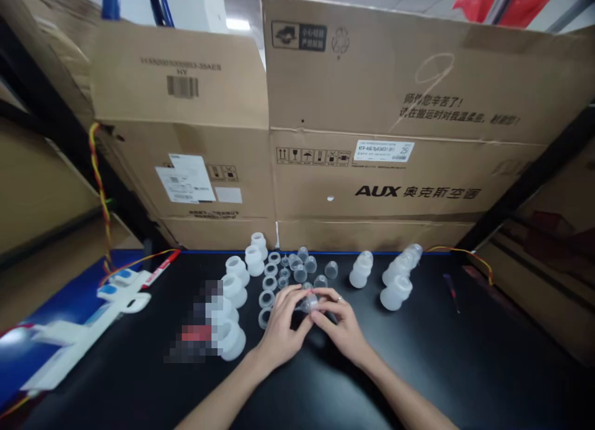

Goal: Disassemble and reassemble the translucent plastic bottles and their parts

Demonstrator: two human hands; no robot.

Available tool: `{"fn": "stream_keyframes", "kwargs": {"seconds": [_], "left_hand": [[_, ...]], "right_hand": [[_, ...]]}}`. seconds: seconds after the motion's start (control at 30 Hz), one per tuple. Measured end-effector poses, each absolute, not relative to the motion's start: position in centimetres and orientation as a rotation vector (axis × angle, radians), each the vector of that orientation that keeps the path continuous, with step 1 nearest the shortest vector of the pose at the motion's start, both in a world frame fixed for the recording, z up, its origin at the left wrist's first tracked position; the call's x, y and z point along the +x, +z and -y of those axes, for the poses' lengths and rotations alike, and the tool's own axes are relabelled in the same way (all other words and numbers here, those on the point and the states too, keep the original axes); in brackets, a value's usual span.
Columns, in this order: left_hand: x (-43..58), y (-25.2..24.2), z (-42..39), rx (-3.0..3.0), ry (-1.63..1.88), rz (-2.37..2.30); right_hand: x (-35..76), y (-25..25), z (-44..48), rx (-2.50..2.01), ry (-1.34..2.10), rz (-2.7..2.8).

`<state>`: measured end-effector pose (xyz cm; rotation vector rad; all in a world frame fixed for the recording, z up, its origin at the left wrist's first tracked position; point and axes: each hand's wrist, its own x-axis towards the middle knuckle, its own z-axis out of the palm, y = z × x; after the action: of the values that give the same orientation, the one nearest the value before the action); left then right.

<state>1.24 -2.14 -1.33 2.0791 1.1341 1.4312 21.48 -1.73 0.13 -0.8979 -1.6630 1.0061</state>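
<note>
My left hand (283, 331) and my right hand (341, 324) meet over the black table. Their fingertips pinch a small clear dome-shaped cap (311, 302) between them; any part inside it is too small to make out. Just beyond my fingers stand several clear caps (300, 273). Left of these is a column of translucent rings (269, 283), with small clear nipple-like pieces (284, 272) beside them. A row of open white bottles (233, 290) runs along the left. On the right, several bottles with clear caps on top (396, 293) stand upright.
A cardboard wall (316, 232) closes off the table's back edge. On the left lies a white power strip (93, 324) with cables, and a red and white marker (160, 269) near it. A thin dark screwdriver-like tool (450, 292) lies at the right.
</note>
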Motion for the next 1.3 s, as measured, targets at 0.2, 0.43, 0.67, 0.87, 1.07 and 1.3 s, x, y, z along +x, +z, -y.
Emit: {"fn": "stream_keyframes", "kwargs": {"seconds": [0.2, 0.43, 0.67, 0.87, 1.07, 1.3], "left_hand": [[1.0, -0.9, 1.5, 2.275, 1.364, -1.214], [-0.7, 1.1, 5.8, 2.513, 1.545, -1.293], [-7.9, -2.7, 11.4, 1.970, 2.121, -2.338], [-10.0, -1.8, 10.7, 1.981, 1.723, -2.324], [-8.0, -0.7, 10.6, 2.183, 1.866, -2.013], [-4.1, 3.0, 9.4, 2.324, 1.670, -1.305]], "right_hand": [[21.8, -0.3, 0.8, -0.851, 1.331, 1.472], [21.6, -0.7, 0.9, -0.808, 1.398, 1.282], [21.9, -0.7, -0.1, -0.812, 1.349, 1.283], [21.9, -0.6, -0.1, -0.890, 1.259, 1.366], [21.9, -0.6, -0.4, -0.862, 1.240, 1.361], [23.2, -0.5, -0.7, -0.866, 1.355, 1.385]]}}
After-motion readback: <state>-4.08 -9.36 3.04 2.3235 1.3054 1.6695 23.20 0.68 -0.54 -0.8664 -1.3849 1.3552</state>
